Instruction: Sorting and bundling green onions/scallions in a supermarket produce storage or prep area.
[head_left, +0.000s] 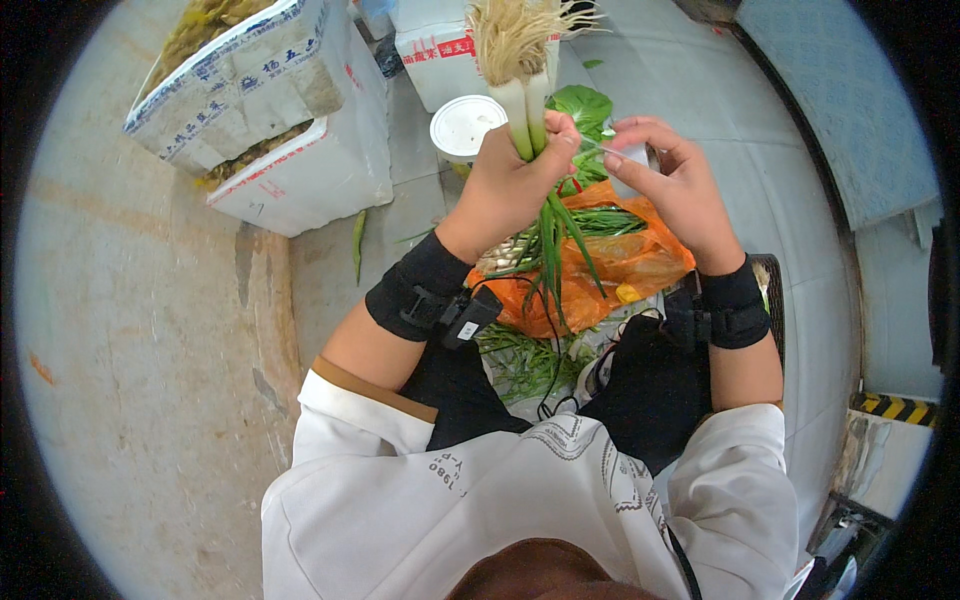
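Observation:
My left hand (517, 169) is closed around a bunch of scallions (529, 112), held roots up with the green leaves hanging below. Pale, stringy roots (517, 45) fan out at its top. Between the thumb and fingers of my right hand (667, 172) is the end of a thin clear strip, apparently tape (592, 142), which stretches toward the bunch. What looks like a tape roll (634, 169) shows behind this hand, partly hidden by it. Below both hands, an orange plastic bag (622, 255) lies spread with more scallions (607, 221) on it.
Stacked foam boxes (315, 172) stand at the left by the wall (150, 337). Ahead are a white-lidded tub (469, 124), another foam box (442, 67) and leafy greens (581, 109). Green trimmings (532, 364) lie between my feet. A green pod (359, 247) rests on the tiles.

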